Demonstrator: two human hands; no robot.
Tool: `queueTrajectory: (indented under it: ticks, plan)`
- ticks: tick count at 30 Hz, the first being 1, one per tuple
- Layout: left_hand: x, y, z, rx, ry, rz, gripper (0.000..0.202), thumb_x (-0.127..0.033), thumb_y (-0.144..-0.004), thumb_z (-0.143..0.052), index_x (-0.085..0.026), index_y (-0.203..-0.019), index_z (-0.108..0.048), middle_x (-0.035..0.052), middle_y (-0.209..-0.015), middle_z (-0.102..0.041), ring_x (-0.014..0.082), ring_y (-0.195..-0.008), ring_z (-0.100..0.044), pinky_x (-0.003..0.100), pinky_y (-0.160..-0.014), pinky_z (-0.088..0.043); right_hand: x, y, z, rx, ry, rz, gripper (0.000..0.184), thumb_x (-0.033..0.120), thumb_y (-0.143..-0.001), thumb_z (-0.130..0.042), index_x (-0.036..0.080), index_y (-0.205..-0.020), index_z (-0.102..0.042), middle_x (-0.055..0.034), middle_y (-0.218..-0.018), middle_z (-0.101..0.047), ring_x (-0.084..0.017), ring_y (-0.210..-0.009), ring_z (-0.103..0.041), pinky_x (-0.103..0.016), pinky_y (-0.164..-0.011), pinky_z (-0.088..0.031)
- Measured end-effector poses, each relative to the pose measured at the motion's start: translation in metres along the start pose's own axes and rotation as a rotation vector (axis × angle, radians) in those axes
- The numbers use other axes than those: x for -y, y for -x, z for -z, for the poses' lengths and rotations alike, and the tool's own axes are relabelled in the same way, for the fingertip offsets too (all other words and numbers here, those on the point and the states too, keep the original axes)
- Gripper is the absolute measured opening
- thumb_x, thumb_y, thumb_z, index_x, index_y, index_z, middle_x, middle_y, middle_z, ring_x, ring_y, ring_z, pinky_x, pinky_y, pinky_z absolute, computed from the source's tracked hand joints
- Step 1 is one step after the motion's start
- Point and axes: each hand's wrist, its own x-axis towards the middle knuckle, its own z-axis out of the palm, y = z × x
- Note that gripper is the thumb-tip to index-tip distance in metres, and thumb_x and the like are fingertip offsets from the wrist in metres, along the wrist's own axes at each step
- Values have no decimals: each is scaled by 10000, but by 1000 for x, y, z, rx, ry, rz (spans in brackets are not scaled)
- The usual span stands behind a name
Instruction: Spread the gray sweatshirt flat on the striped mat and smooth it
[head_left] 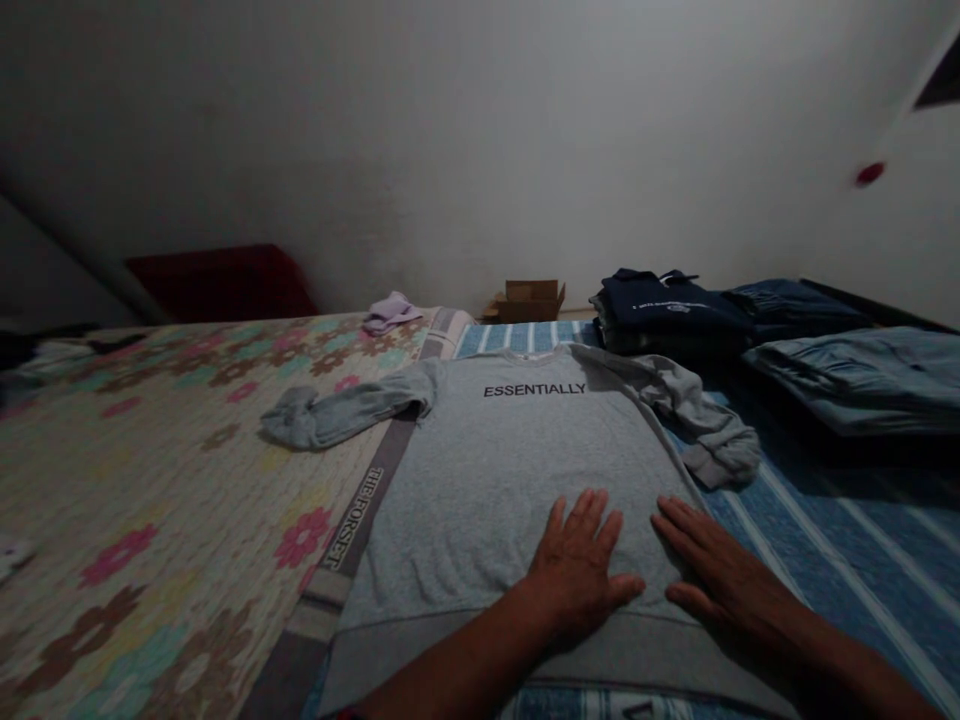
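both hands flat and open on the sweatshirt hem, left beside right; smooth outward evenly, avoid dragging fabric off the bed.

Grey sweatshirt is showing "ESSENTIALLY" in black capitals across the chest. Grey border strip of the floral bedcover is carrying "THE FORSET" in white, running lengthwise. Dark folded garment is bearing small white print, too small for reading.

Bed open left over the floral cover; right side blocked by folded jeans and dark clothes stack.
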Motion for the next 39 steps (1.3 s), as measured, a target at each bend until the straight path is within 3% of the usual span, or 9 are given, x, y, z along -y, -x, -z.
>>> queueTrajectory:
  ticks: [6, 11, 17, 21, 28, 34, 39]
  plan:
    - [-3, 3, 1, -34, -12, -6, 717, -641, -897, -198, -193, -1457, -210, 105, -1545, -86, 223, -1417, 9, 514, -1135, -25, 3, -12, -8, -122, 61, 11, 756, 583, -810, -536, 176, -1417, -343, -152, -1471, -312, -320, -1318, -338, -476, -1003, -407]
    - [-6, 6, 6, -18, -47, -13, 688, -596, -921, -174, -179, -1468, -166, 100, -1543, -105, 224, -1418, -13, 508, -1139, -65, 17, -28, -10, -140, 47, 82, 800, 594, -834, -502, 210, -1469, -204, -133, -1495, -267, -302, -1340, -299, -474, -1042, -353]
    - [-6, 6, 6, -13, -45, -12, 659, -575, -931, -160, -188, -1465, -177, 89, -1541, -131, 215, -1418, -24, 492, -1141, -71, 16, -26, -11, -110, 72, 118, 807, 600, -845, -481, 242, -1479, -132, -94, -1513, -218, -289, -1349, -281, -456, -1071, -309]
    - [6, 11, 7, -35, -73, -3, 707, -618, -910, -175, -173, -1459, -198, 113, -1540, -103, 228, -1417, -24, 500, -1137, -69, 15, -27, -10, -102, 83, 129, 797, 595, -846, -482, 257, -1476, -130, -77, -1521, -193, -281, -1356, -266, -444, -1083, -285]
    - [45, 35, 11, -42, -113, 73, 759, -671, -873, -250, -217, -1472, -137, 89, -1546, -45, 235, -1417, -5, 507, -1136, -51, 17, -29, -8, -83, 128, 151, 798, 597, -850, -465, 262, -1478, -105, -92, -1519, -188, -293, -1353, -272, -475, -1057, -308]
    - [51, 39, 10, -12, -108, 67, 751, -663, -875, -267, -238, -1475, -114, 74, -1547, -20, 237, -1417, 4, 502, -1137, -53, 16, -29, -12, -88, 140, 138, 788, 607, -845, -465, 288, -1473, -111, -68, -1520, -198, -289, -1353, -272, -475, -1068, -284]
    - [58, 48, 21, -15, -114, 104, 738, -655, -881, -262, -223, -1470, -155, 88, -1544, -27, 233, -1415, -1, 479, -1141, -51, 16, -30, -13, -101, 138, 141, 786, 608, -842, -468, 295, -1472, -118, -60, -1519, -202, -288, -1352, -275, -466, -1076, -274]
